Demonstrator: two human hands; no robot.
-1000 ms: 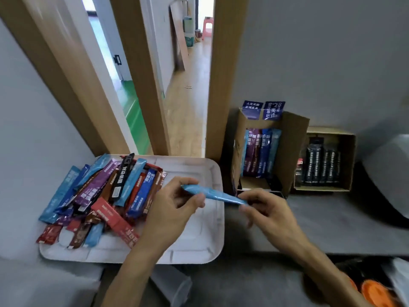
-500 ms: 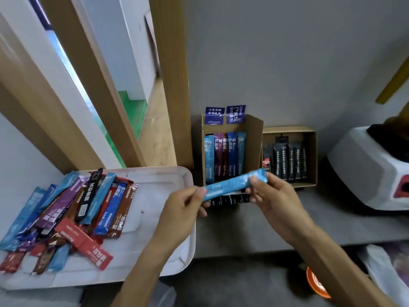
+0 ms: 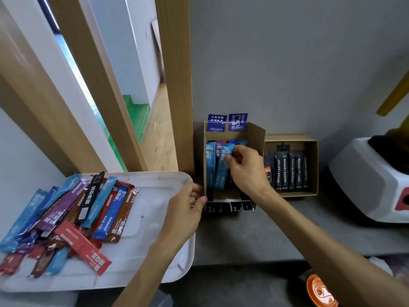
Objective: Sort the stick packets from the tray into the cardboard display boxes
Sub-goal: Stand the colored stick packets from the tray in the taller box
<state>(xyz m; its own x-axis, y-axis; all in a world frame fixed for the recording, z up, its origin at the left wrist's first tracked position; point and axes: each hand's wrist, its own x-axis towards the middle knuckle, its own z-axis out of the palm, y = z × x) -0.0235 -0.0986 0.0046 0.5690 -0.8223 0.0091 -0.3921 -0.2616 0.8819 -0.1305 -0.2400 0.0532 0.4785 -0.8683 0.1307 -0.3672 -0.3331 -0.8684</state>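
Observation:
A white tray (image 3: 155,191) at the left holds a pile of several stick packets (image 3: 73,216) in blue, purple, red, brown and black. An upright cardboard display box (image 3: 256,138) stands against the wall with blue and purple packets in it. My right hand (image 3: 245,167) pinches the top of a light blue packet (image 3: 222,171) that stands upright inside this box. My left hand (image 3: 188,216) hovers with loosely curled fingers at the box's lower left corner, over the tray's right edge, holding nothing. A second cardboard box (image 3: 312,165) to the right holds black packets.
A wooden door frame (image 3: 174,85) rises just left of the display box. A white appliance (image 3: 371,180) sits at the far right. An orange lid (image 3: 321,293) lies low at the right, below the grey counter (image 3: 254,238).
Both hands held the light blue packet between tray and box. Now my left hand has let go, and my right hand has stood the packet upright inside the display box.

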